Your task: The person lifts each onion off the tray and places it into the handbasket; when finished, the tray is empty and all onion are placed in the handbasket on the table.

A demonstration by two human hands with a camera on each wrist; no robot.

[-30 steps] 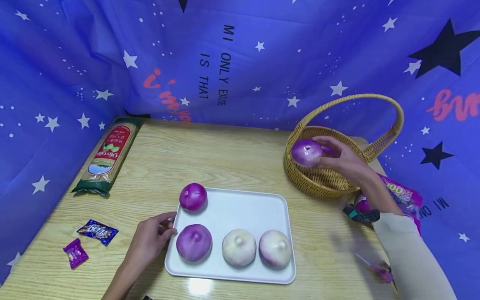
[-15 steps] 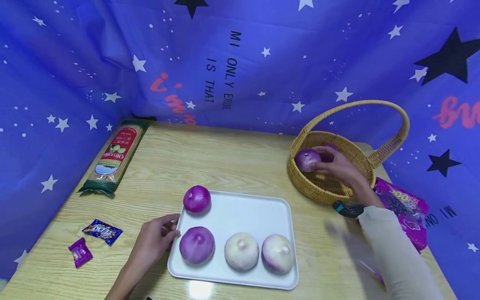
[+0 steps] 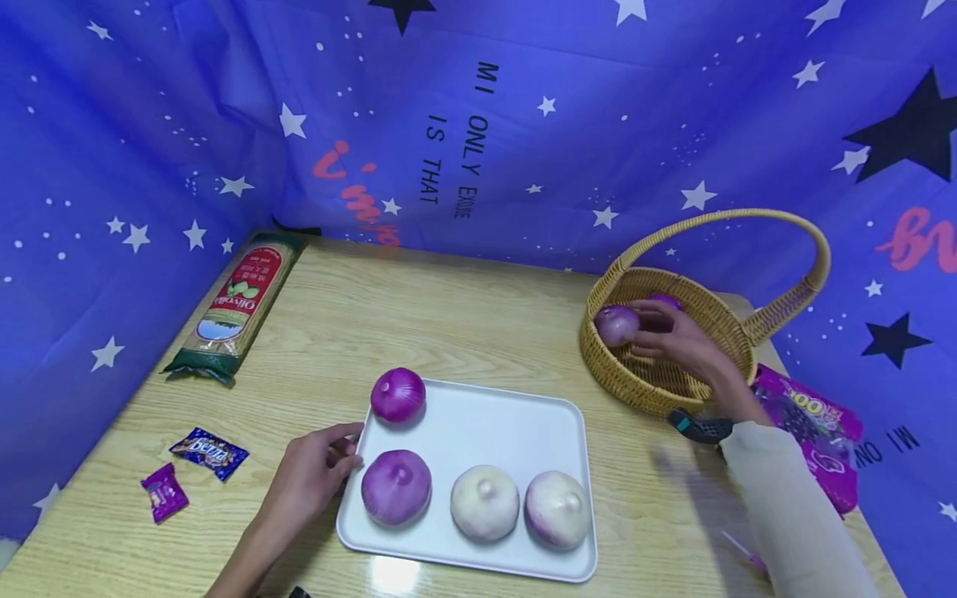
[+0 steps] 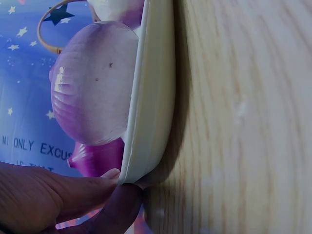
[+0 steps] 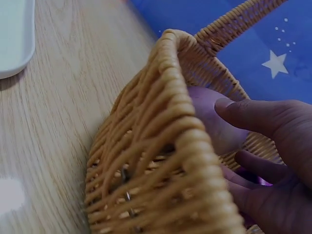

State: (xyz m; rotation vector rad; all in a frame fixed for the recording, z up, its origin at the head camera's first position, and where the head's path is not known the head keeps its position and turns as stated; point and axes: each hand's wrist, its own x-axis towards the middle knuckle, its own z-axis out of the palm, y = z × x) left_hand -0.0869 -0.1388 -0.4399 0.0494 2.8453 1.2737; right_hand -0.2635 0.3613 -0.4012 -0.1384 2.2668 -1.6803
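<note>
In the head view my left hand (image 3: 310, 475) pinches the left rim of a white tray (image 3: 471, 419), thumb on the rim and fingertip beneath. The tray bears a dark purple onion (image 3: 399, 395), a paler purple onion (image 3: 396, 488) and two whitish onions, one plain (image 3: 484, 503), one tinged purple (image 3: 558, 510). My right hand (image 3: 676, 336) reaches into a wicker basket (image 3: 635, 390), beside a purple onion (image 3: 616, 325) at its left wall. In the right wrist view the thumb lies against this onion (image 5: 217, 119), the fingers spread loosely below. Another purple onion (image 3: 665, 301) lies behind the hand.
Noodle pack (image 3: 239, 307) lies at the back left, two small wrapped sweets, blue (image 3: 209, 453) and purple (image 3: 164, 492), at the front left. A purple candy bag (image 3: 811, 432) sits right of the basket, a lollipop (image 3: 743, 548) partly under the right sleeve. A starry blue cloth (image 3: 478, 124) hangs behind.
The right hand has lowered the purple onion into the basket, and its fingers have slid back toward the onion's edge. The left hand stays on the tray rim. The head view has shifted slightly.
</note>
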